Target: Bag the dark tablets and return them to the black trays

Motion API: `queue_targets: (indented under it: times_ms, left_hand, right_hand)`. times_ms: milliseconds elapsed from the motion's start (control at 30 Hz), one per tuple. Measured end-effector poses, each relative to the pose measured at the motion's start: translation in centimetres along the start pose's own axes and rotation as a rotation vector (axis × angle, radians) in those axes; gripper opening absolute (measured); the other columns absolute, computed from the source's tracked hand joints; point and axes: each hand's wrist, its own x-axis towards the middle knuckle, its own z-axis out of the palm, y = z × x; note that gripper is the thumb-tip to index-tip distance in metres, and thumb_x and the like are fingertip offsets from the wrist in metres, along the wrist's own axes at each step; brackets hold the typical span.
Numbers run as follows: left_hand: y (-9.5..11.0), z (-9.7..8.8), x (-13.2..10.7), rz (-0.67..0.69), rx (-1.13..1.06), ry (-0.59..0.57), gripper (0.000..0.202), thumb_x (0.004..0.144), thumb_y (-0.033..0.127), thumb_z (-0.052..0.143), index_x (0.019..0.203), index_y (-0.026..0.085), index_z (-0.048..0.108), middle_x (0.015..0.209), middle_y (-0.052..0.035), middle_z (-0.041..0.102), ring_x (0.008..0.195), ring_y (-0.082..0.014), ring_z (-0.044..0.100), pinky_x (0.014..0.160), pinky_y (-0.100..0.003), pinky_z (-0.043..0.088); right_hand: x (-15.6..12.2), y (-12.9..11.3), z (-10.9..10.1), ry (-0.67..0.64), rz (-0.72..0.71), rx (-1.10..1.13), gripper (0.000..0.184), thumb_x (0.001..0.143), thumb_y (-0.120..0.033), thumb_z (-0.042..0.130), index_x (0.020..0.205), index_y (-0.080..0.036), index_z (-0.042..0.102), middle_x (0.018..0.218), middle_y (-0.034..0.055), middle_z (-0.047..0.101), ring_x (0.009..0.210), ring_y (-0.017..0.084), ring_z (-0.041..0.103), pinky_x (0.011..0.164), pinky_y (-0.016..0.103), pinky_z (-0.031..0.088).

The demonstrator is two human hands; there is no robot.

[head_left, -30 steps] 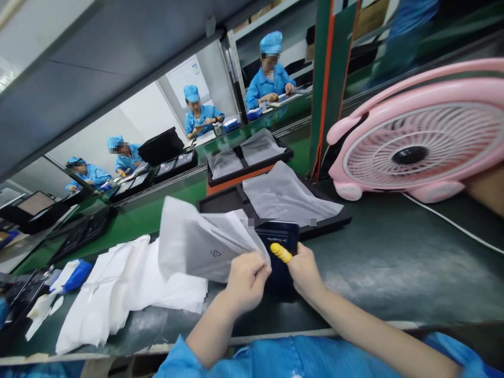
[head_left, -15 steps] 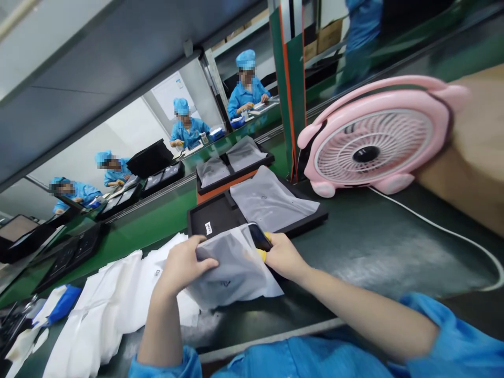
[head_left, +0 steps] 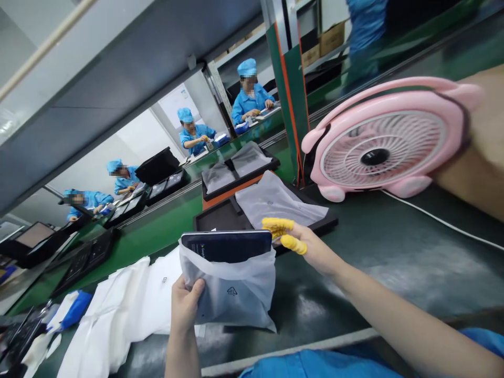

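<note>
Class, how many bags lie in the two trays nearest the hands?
3: one bag in the nearer tray; left bag and right bag in the farther tray. Others may hide.

A pink fan point(head_left: 376, 156) is standing to the right of and beyond the right hand point(head_left: 311, 248), its white cord point(head_left: 441, 211) running farther right. Past the same hand, a green post point(head_left: 295, 86) with orange-red edging is rising beside the fan, while brown cardboard boxes point(head_left: 332, 42) are resting well behind it. Farther beyond, a figure in blue point(head_left: 367, 26) is showing only in part. Well ahead of the left hand point(head_left: 185, 299), four co-workers point(head_left: 246, 105) in blue are working in a row, and a grey overhead panel point(head_left: 129, 84) is slanting above.
</note>
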Motion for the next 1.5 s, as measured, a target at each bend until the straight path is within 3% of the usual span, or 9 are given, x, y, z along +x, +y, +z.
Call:
queue_targets:
  times_ms: [133,233,367,600,933,1033,1167,1267,1500]
  left_hand:
    - [-1.5,0.4,-0.2,-0.011,-0.067,0.027,0.047,0.045,0.047,0.078,0.071,0.010,0.065,0.065,-0.0067,0.067,0.060,-0.0182,0.060,0.056,-0.024,0.046]
    - [-3.0,0.8,0.0,-0.005,-0.097,0.003,0.046,0.048,0.046,0.078,0.075,0.010,0.065,0.070,-0.0070,0.068,0.065,-0.0186,0.061,0.061,-0.025,0.047]
    - [-3.8,1.4,0.4,0.039,-0.125,0.007,0.045,0.048,0.046,0.077,0.073,0.011,0.065,0.067,-0.0058,0.066,0.063,-0.0179,0.061,0.060,-0.025,0.047]
    - [-1.0,3.3,0.3,0.207,-0.284,0.085,0.037,0.047,0.038,0.079,0.070,0.014,0.062,0.068,-0.0034,0.065,0.069,-0.0184,0.061,0.063,-0.027,0.049]
    - [4.3,3.2,-0.3,0.441,-0.278,0.319,0.030,0.071,0.045,0.061,0.068,0.015,0.058,0.059,-0.0001,0.063,0.056,-0.0129,0.059,0.058,-0.026,0.049]
    - [4.0,2.5,-0.1,0.465,-0.299,0.299,0.032,0.071,0.047,0.061,0.073,0.016,0.058,0.063,-0.0007,0.064,0.060,-0.0135,0.061,0.061,-0.027,0.049]
    - [1.5,2.0,0.0,0.425,-0.306,0.172,0.047,0.057,0.052,0.071,0.086,0.017,0.061,0.083,-0.0060,0.066,0.077,-0.0181,0.062,0.070,-0.028,0.049]
    - [0.5,2.3,0.0,0.394,-0.282,0.235,0.036,0.058,0.048,0.072,0.072,0.016,0.061,0.070,-0.0024,0.065,0.068,-0.0148,0.060,0.066,-0.026,0.048]
    - [3.8,2.3,0.7,0.509,-0.353,0.357,0.032,0.062,0.043,0.071,0.058,0.016,0.056,0.054,0.0030,0.057,0.051,-0.0094,0.053,0.052,-0.021,0.044]
  right_hand:
    - [-1.1,0.6,1.2,-0.157,0.079,-0.162,0.054,0.051,-0.055,0.072,0.087,-0.016,0.064,0.079,0.0051,0.065,0.070,0.017,0.059,0.066,0.029,0.049]
    - [-0.9,0.2,2.2,-0.022,0.037,-0.263,0.036,0.059,-0.050,0.068,0.069,-0.016,0.064,0.066,0.0022,0.062,0.063,0.015,0.056,0.063,0.027,0.047]
    - [-0.1,-0.6,3.2,0.123,-0.137,-0.188,0.032,0.069,-0.050,0.060,0.074,-0.018,0.065,0.074,0.0034,0.066,0.074,0.018,0.060,0.071,0.029,0.049]
    - [-0.1,-1.8,5.3,0.171,-0.280,-0.095,0.028,0.076,-0.046,0.057,0.085,-0.021,0.066,0.090,0.0048,0.066,0.086,0.019,0.061,0.082,0.033,0.048]
    - [-0.1,-3.0,6.6,0.186,-0.153,0.147,0.025,0.071,-0.045,0.062,0.075,-0.020,0.064,0.083,0.0032,0.066,0.079,0.018,0.061,0.078,0.033,0.049]
    - [0.1,-3.1,6.8,0.222,-0.128,0.210,0.025,0.068,-0.044,0.064,0.072,-0.020,0.063,0.081,0.0027,0.066,0.076,0.017,0.061,0.078,0.034,0.049]
    - [0.5,-3.1,6.8,0.223,-0.130,0.234,0.025,0.067,-0.044,0.065,0.073,-0.020,0.063,0.083,0.0032,0.066,0.079,0.018,0.061,0.081,0.035,0.049]
    - [0.6,-3.0,6.8,0.207,-0.136,0.229,0.025,0.067,-0.044,0.064,0.073,-0.020,0.064,0.084,0.0039,0.067,0.082,0.019,0.061,0.081,0.036,0.049]
    - [0.4,-3.3,7.0,0.188,-0.125,0.180,0.026,0.066,-0.044,0.065,0.075,-0.020,0.065,0.084,0.0042,0.067,0.083,0.020,0.062,0.082,0.037,0.048]
